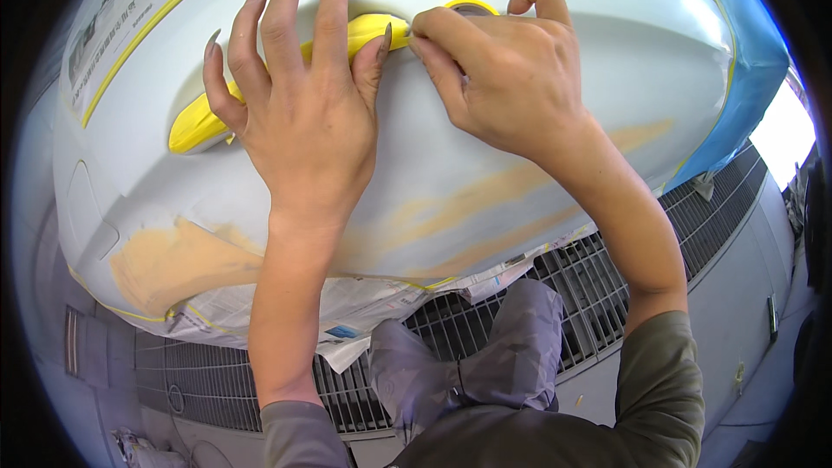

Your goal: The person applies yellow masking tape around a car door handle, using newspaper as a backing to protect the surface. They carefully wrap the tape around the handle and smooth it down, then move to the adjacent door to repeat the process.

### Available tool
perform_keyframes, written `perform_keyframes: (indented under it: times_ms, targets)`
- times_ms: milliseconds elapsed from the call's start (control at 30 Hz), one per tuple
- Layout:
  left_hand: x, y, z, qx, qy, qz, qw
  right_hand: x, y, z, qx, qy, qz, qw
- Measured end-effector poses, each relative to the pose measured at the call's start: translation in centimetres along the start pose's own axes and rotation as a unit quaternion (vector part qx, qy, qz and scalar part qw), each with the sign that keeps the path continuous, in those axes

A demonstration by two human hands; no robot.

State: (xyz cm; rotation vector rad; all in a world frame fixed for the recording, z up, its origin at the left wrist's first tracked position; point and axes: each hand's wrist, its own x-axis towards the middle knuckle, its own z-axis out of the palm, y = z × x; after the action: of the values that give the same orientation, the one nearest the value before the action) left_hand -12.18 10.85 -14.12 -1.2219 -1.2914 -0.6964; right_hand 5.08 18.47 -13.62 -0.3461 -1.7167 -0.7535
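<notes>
A long bar-shaped handle covered in yellow masking tape (198,126) lies across the grey car body panel (520,173). My left hand (308,113) is spread over it, fingers stretched out, with the thumb against the tape near the handle's right end. At that end my right hand (511,78) is closed, its thumb and forefinger pinching the tape. A yellow-rimmed ring (472,7), which looks like a tape roll, shows partly behind my right hand. My left fingers hide the middle of the handle.
Beige filler patches (178,264) mark the panel. Newspaper (286,308) edged with yellow tape hangs below it, and blue sheeting (754,78) covers the right side. Under my legs (520,338) runs a floor grating (589,286). A thin cable lies at lower left.
</notes>
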Motion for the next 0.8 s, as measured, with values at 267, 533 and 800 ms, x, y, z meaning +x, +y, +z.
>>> perform_keyframes:
  times_ms: [267,533,800]
  targets:
    - [0.5,1.1,1.4,0.008,0.039,0.022,0.999,-0.4,0.2,0.6,0.017,-0.008,-0.003,1.000]
    - [0.4,2.1,2.2,0.020,0.036,0.022,0.999,-3.4,1.9,-3.7,0.149,0.132,0.000,0.980]
    - [-4.8,1.4,-3.2,-0.278,0.021,0.031,0.960,-6.1,-1.1,-3.9,0.306,-0.020,-0.003,0.952]
